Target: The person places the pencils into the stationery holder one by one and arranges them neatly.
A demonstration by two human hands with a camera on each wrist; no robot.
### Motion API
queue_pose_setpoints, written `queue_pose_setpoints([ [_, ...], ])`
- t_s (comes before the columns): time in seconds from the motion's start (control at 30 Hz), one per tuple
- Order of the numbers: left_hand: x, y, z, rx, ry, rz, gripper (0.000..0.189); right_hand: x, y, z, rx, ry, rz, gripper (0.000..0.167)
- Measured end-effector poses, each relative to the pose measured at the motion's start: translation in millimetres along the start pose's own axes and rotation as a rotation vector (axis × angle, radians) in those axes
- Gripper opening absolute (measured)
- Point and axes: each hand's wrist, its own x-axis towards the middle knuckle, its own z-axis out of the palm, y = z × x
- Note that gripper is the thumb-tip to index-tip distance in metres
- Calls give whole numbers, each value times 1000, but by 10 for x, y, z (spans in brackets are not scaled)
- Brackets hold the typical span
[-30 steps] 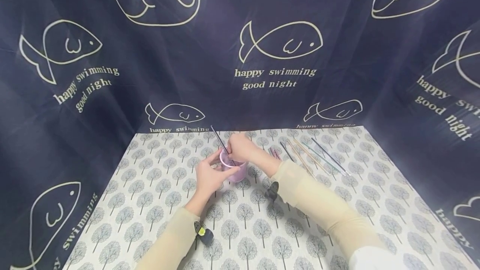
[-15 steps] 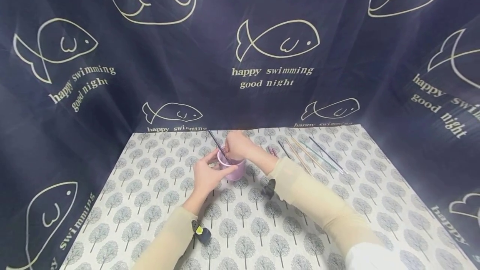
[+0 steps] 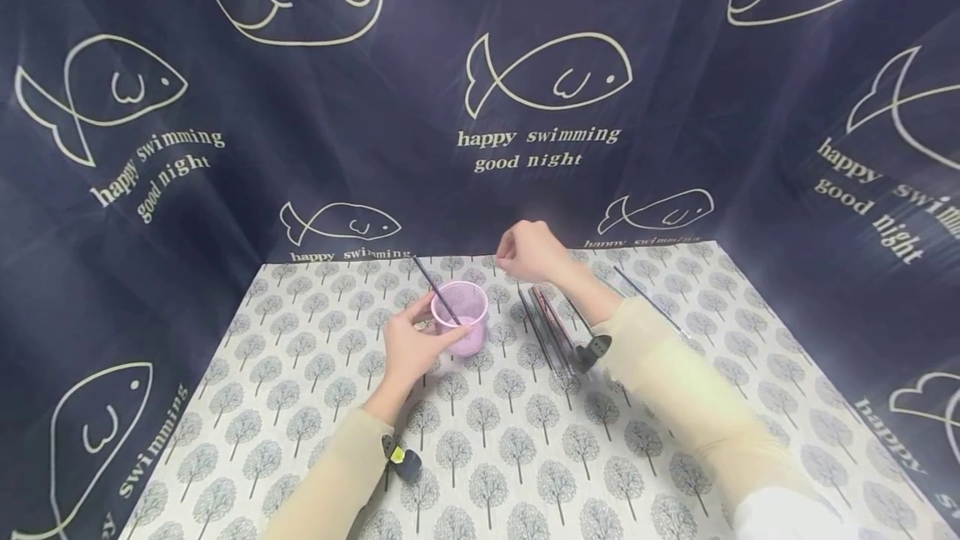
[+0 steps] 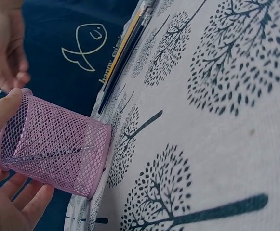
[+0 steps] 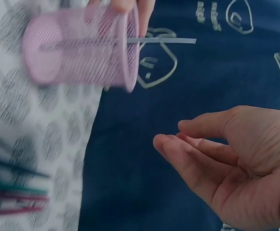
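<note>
My left hand grips a pink mesh pen cup by its side, thumb at the rim and the other fingers round the far wall. The cup stands upright on the cloth. One dark pencil leans inside it, its upper end sticking out over the back left of the rim. Raised to the right of the cup is my right hand, with nothing in it. In the right wrist view its fingers are loosely bent, thumb and fingertips apart.
Several slender pencils, dark and reddish, lie to the right of the cup, partly under my right forearm. Another dark pencil lies farther right. The tree-print cloth ends at a dark blue curtain with fish drawings.
My right hand has come out of the cup and moved up and to the right. The dark pencil stays leaning in the cup, and my left hand keeps its hold.
</note>
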Motion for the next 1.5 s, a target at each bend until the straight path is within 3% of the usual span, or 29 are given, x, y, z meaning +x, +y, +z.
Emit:
queue_pose_setpoints([
  [0.23,-15,3,-4,-4,-7,-12,86,-172,395,90,-31,-38,57,11],
  [0.53,-11,2,2,1,-5,-12,87,-345,648,450,-125,-87,16,15],
  [0.83,5,-25,13,-5,0,10,87,-383,706,728,-167,-105,31,13],
  [1.1,21,-60,29,8,49,10,80,-413,618,848,-161,-108,57,14],
  [1.27,23,-47,29,-4,44,12,80,-388,654,840,-138,-128,83,13],
  [1.43,19,-41,30,-4,45,16,79,-342,689,773,-102,-164,97,24],
  [1.5,16,-46,31,1,48,14,79,-313,692,727,-97,-141,81,21],
])
